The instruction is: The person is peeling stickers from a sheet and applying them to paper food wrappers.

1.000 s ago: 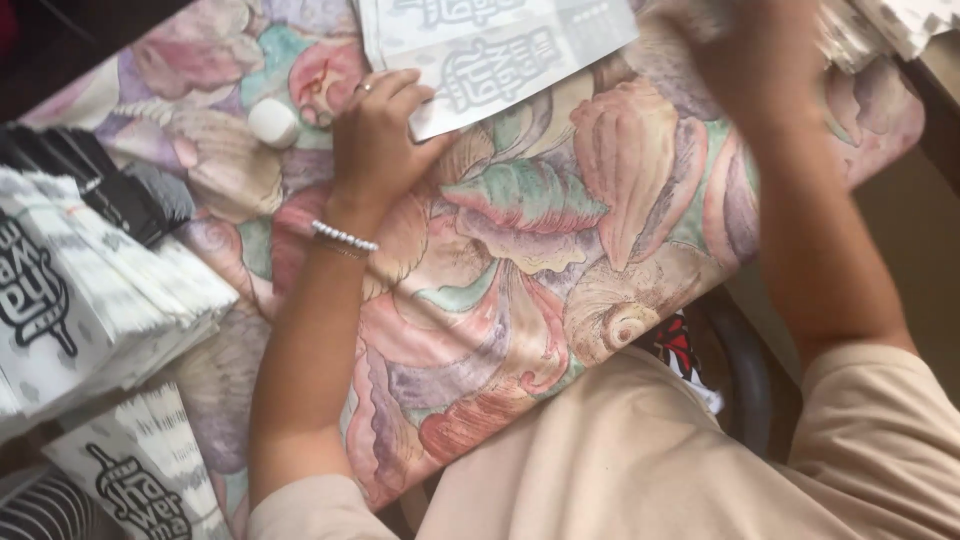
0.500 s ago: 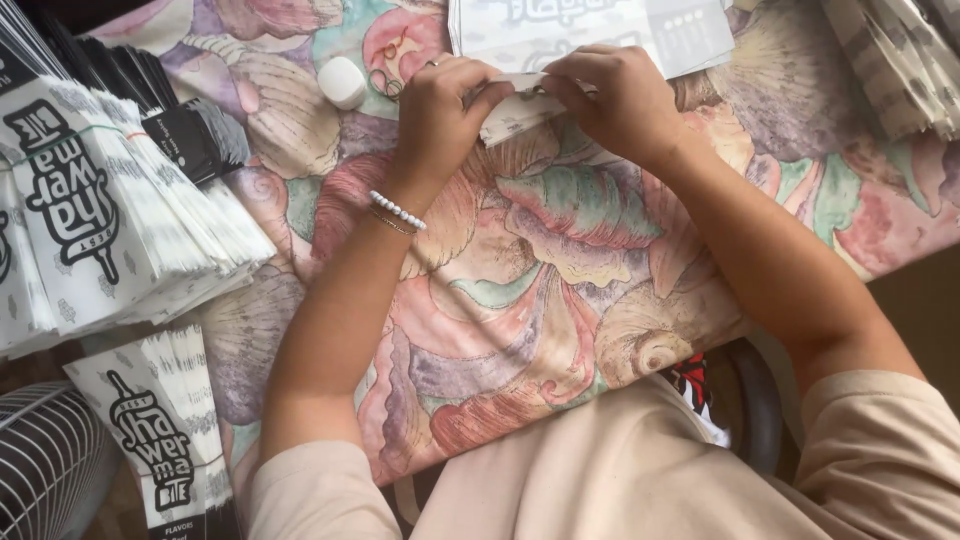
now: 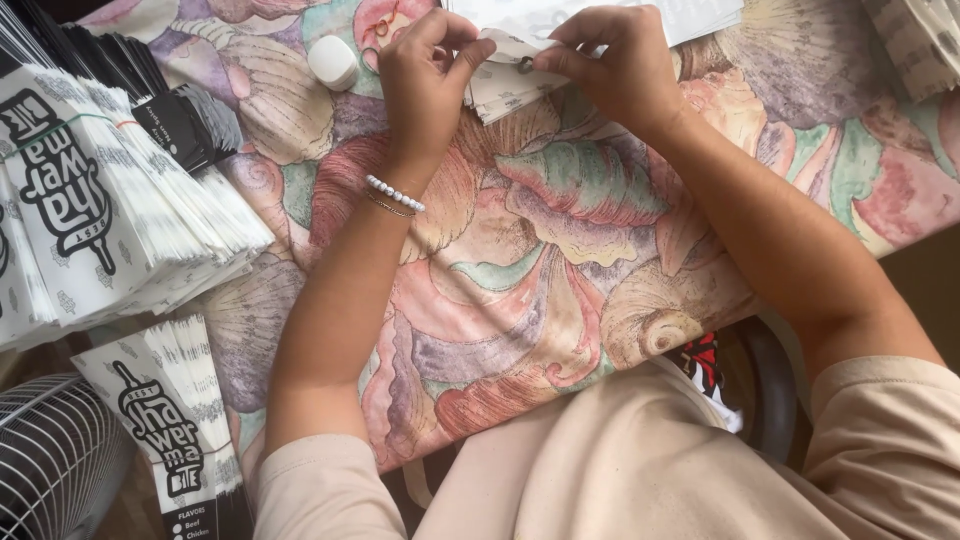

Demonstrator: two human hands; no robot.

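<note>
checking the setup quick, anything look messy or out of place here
Nothing looks spilled or damaged. The left hand and right hand pinch a white paper sleeve on the flowered cloth; the big sleeve stack fans out loosely.

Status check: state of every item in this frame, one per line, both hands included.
Left hand: pinching the white printed paper sleeve at its edge.
Right hand: pinching the same sleeve.
White printed paper sleeve: flat on the shell-patterned tablecloth.
Small white rounded case: shut, untouched.
Bundled white sleeve stack: fanned, lying left.
</note>
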